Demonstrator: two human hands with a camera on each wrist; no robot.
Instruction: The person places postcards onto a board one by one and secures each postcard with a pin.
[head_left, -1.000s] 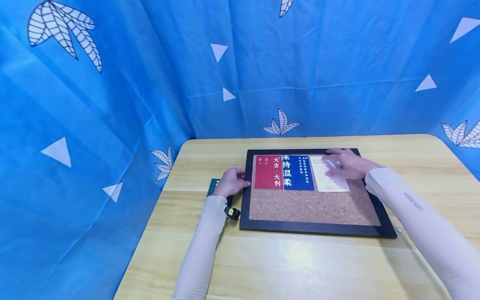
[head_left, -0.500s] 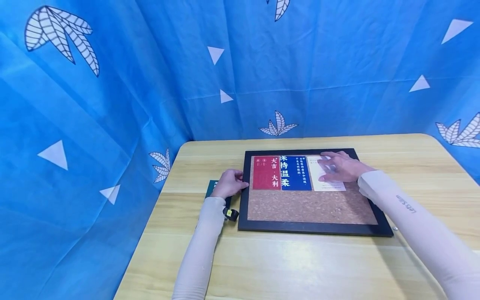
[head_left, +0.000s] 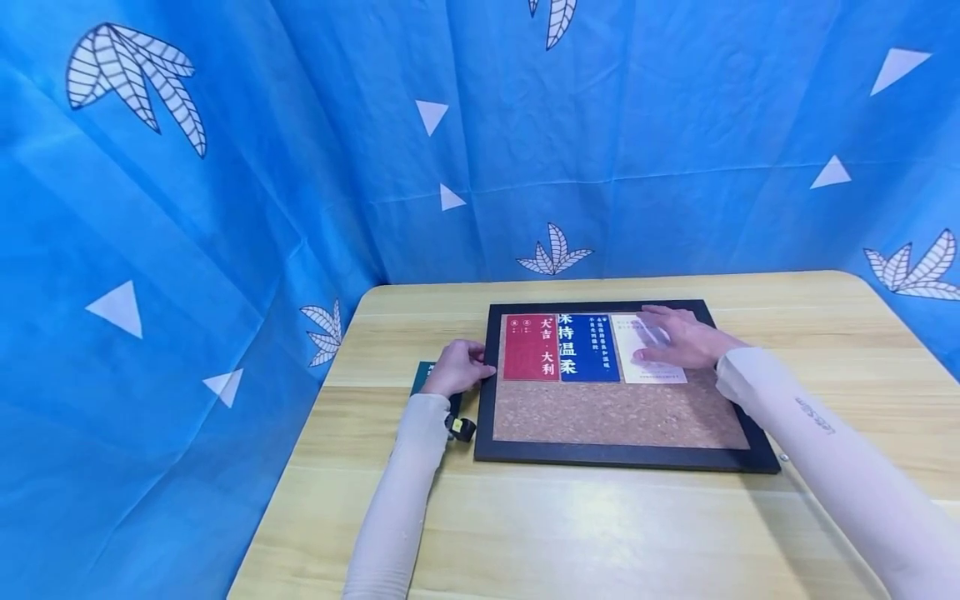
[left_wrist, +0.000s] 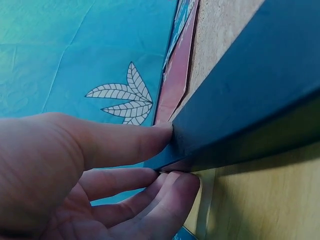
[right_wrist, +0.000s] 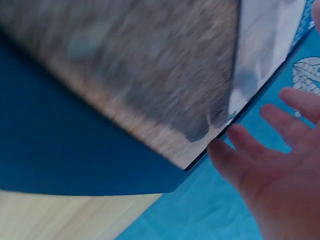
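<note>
A black-framed cork board (head_left: 615, 415) lies on the table, with a red card (head_left: 529, 350), a blue card (head_left: 588, 350) and a white card (head_left: 628, 342) side by side along its far part. My left hand (head_left: 455, 367) grips the frame's left edge. In the left wrist view, that hand's thumb (left_wrist: 135, 142) is on top of the frame (left_wrist: 220, 100), the fingers below its edge. Over the white card's right side is my right hand (head_left: 684, 339), fingers spread and fairly straight, gripping nothing. Whether its fingertips touch the card cannot be told.
Beneath my left wrist lies a dark green card or booklet (head_left: 422, 377), partly hidden. A small shiny round object (head_left: 784, 457) sits beside the frame's near right corner. A blue patterned curtain (head_left: 495, 150) hangs behind and left of the wooden table (head_left: 585, 533).
The right hand, blurred with motion a second ago, has shifted slightly left over the white card and steadied. The left hand keeps its grip on the frame. The head view has moved slightly.
</note>
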